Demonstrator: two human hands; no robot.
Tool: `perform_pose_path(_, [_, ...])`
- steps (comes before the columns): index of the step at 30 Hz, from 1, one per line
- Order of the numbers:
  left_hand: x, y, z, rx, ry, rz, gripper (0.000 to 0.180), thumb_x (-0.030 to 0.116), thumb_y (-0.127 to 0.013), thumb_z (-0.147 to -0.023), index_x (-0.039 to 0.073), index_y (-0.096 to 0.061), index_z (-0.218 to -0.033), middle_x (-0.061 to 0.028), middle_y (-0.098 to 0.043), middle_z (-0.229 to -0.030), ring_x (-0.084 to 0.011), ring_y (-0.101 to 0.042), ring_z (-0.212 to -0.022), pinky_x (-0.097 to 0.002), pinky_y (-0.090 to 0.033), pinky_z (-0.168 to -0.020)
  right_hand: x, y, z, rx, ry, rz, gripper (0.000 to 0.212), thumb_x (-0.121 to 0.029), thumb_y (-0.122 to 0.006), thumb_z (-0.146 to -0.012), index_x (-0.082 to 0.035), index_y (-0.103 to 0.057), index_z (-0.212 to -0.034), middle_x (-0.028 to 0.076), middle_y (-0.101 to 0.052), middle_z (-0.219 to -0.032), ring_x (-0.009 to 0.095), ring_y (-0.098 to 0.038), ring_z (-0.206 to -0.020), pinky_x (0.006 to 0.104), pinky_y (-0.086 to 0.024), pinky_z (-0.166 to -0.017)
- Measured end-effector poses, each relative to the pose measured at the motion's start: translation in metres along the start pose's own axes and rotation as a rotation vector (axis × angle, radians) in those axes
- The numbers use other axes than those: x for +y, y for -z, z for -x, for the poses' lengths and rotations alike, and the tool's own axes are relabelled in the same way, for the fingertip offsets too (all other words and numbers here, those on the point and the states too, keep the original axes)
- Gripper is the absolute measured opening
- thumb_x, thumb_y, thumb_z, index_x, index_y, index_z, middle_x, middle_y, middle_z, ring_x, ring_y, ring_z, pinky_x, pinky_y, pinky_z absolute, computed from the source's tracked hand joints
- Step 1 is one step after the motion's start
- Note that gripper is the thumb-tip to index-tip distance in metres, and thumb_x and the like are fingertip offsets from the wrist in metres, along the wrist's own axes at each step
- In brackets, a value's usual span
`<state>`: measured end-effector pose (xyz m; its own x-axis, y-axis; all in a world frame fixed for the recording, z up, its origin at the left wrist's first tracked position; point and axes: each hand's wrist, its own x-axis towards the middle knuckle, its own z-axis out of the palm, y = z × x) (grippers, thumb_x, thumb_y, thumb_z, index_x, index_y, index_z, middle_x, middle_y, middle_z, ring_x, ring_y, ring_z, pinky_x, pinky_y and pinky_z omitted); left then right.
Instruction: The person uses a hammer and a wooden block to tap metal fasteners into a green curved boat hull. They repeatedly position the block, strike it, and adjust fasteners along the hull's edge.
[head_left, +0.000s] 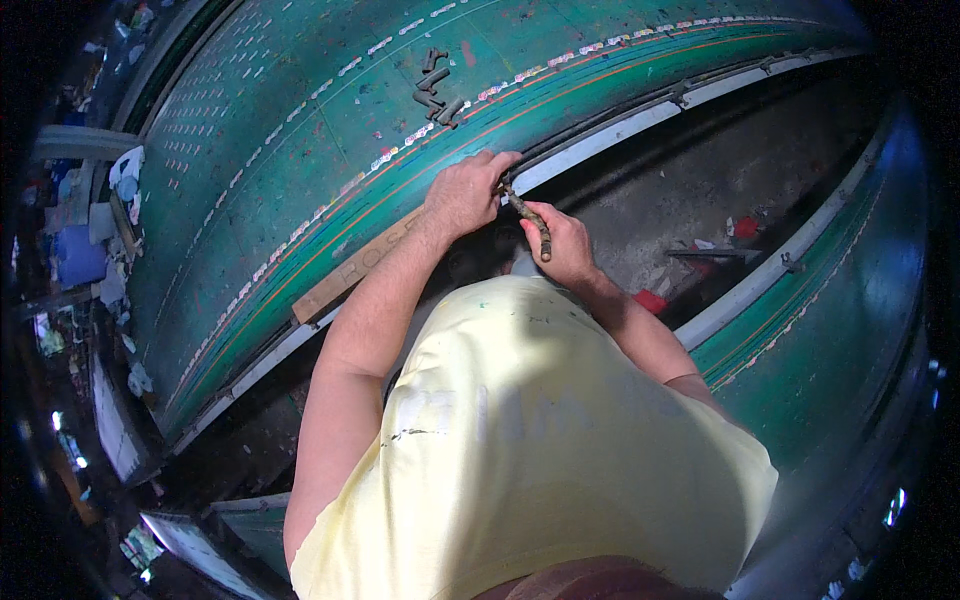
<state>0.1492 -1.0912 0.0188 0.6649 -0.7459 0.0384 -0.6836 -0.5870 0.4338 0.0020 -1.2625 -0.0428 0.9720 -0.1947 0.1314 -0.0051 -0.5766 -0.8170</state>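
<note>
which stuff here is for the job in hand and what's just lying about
Seems in use:
- rod-like tool, in the right hand
- pale rail along the green table, by the left hand
- dark metal pieces on the table, only possibly

Likely lying about:
- wooden board, untouched
- red scrap on the floor

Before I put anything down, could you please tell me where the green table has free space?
The green table is free, though stained, left of the dark metal pieces, between two sticker rows. It is crowded by the pale rail: left hand, right hand gripping a knobbly rod, and wooden board.
</note>
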Motion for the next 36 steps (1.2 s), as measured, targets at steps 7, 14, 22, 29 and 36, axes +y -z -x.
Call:
perform_pose_path(7, [-0.005,-0.002,0.002,-0.002,-0.033,0.003,0.059,0.008,-0.079,-0.087,0.021,-0.067,-0.144,-0.0145,-0.07,-0.119,-0.0391,-0.072,-0.116,-0.0531,-0.062,-0.094,-0.005,0.002,-0.009,-0.026,0.038,0.271,0.031,-0.024,-0.076,-0.101,-0.009,-0.073,-0.128,0.017,-0.08,-0.105,0.041,-0.078,-0.094,0.0545,-0.06,-0.08])
perform_pose_path(14, [-0.008,-0.008,-0.004,-0.037,-0.008,0.004,0.036,0.01,-0.075,-0.091,0.016,-0.068,-0.126,-0.015,-0.069,-0.118,-0.0401,-0.072,-0.113,-0.0547,-0.061,-0.089,0.002,-0.008,-0.011,0.07,0.239,0.371,0.024,-0.02,-0.074,-0.099,-0.008,-0.069,-0.12,0.011,-0.077,-0.102,0.035,-0.077,-0.091,0.0503,-0.06,-0.078])
perform_pose_path(22, [-0.008,-0.004,-0.007,-0.045,-0.03,0.015,0.03,0.008,-0.073,-0.092,0.012,-0.067,-0.122,-0.015,-0.071,-0.116,-0.0405,-0.073,-0.111,-0.0534,-0.061,-0.089,0.014,-0.018,-0.008,0.04,0.172,0.299,0.026,-0.018,-0.071,-0.099,-0.006,-0.066,-0.121,0.017,-0.076,-0.094,0.041,-0.076,-0.078,0.0527,-0.059,-0.066])
perform_pose_path(29, [-0.008,-0.004,-0.008,-0.05,-0.029,-0.006,0.03,0.009,-0.074,-0.091,0.011,-0.067,-0.12,-0.0146,-0.071,-0.114,-0.0385,-0.074,-0.108,-0.0521,-0.062,-0.088,0.029,-0.039,-0.004,-0.026,-0.216,-0.646,0.032,-0.038,-0.068,-0.113,-0.007,-0.065,-0.122,0.001,-0.064,-0.08,0.016,-0.062,-0.06,0.0378,-0.051,-0.053])
perform_pose_path(36, [-0.006,-0.008,-0.009,-0.056,-0.023,0.014,0.032,0.007,-0.075,-0.09,0.011,-0.067,-0.12,-0.0146,-0.07,-0.113,-0.0385,-0.074,-0.107,-0.0518,-0.062,-0.088,0.048,-0.044,0.001,-0.137,-0.5,-1.047,0.027,-0.034,-0.066,-0.115,-0.007,-0.064,-0.118,-0.003,-0.058,-0.076,0.009,-0.052,-0.057,0.029,-0.041,-0.048])
